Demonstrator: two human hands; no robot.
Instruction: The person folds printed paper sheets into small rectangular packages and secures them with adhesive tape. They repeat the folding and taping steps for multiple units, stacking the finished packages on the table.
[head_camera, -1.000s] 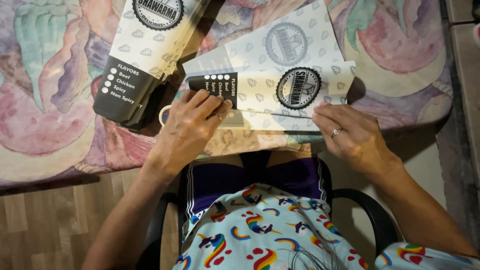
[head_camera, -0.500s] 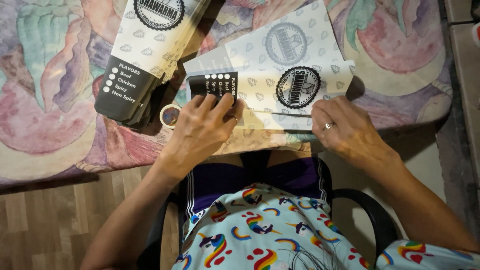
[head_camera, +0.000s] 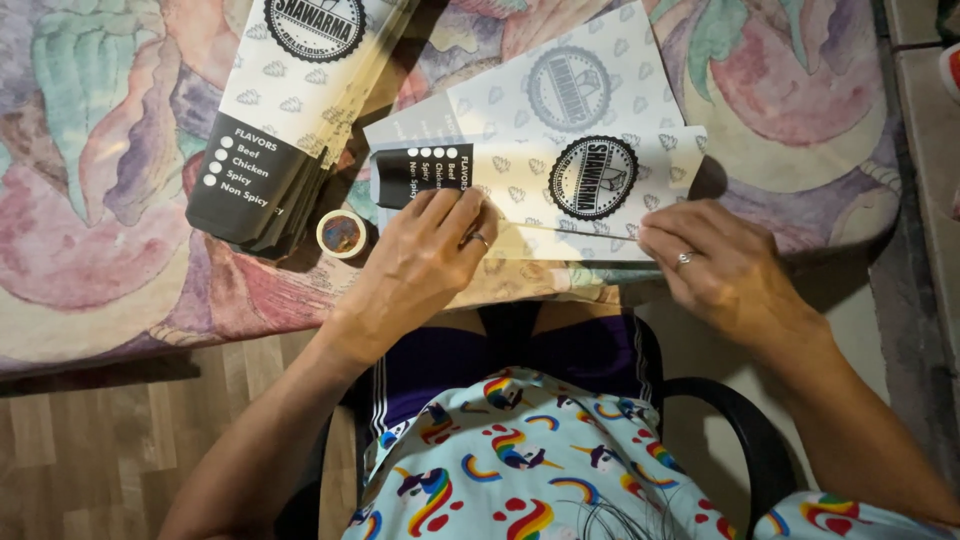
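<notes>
since the earlier frames the left hand (head_camera: 425, 255) has slid right off the small tape roll (head_camera: 341, 234), which now shows whole on the tabletop (head_camera: 120, 250) just left of that hand; the right hand (head_camera: 722, 268) has edged a bit left along the near edge of the paper.

left hand lies palm down on the white printed paper sleeve (head_camera: 590, 195), fingers (head_camera: 455, 210) together and flat, pressing its near left part right beside the black end panel (not gripping, just holding it down). right hand rests at the sleeve's near right corner, fingers (head_camera: 665, 238) curled narrow and pinching or pressing the paper edge; cannot tell if the thumb is under it. ring visible on each hand.

the sleeve lies flat, long side running left to right, near the tabletop's near edge, centre of view. under it, angled to the far side, a second flat sheet (head_camera: 560, 85) of the same pattern. far left, a stack of the same sleeves (head_camera: 290, 120) lies tilted, black ends pointing near-left, well apart from the right hand. tabletop cover is a pastel floral print. the person sits on a black chair (head_camera: 745, 440) with wood floor (head_camera: 90, 450) at near left.
</notes>
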